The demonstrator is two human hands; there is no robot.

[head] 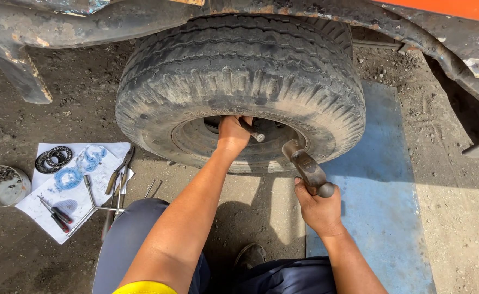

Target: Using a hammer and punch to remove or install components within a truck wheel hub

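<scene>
Risk first: left hand [233,132] sits inside the wheel recess, its grip wrapped round a short grey metal rod [254,133] held against the hub, while right hand [318,206] has its grip shut tight on the handle of a worn, rust-brown steel hammer [306,167], head pointing toward the rim. Hammer head and rod end lie close together. A glancing blow could slide off the rod and catch the knuckles of the holding hand, since fingers are just beside the struck end. The rod could also skip off its seat and mar the hub.

Loose footing: person crouches on gritty ground near a blue mat [384,179]; a slip would throw the swing off line.

Thing in hand: large, weathered black rubber tyre [239,71] with deep cracked tread, dusty sidewall, still mounted under a rusted vehicle frame [326,12]. Hub centre is in shadow; detail there cannot be told.

Off to the left, well apart: white paper sheet [43,196] carrying bearing rings [53,158], pliers [118,177] and small tools, beside a round metal tin [2,186].
</scene>
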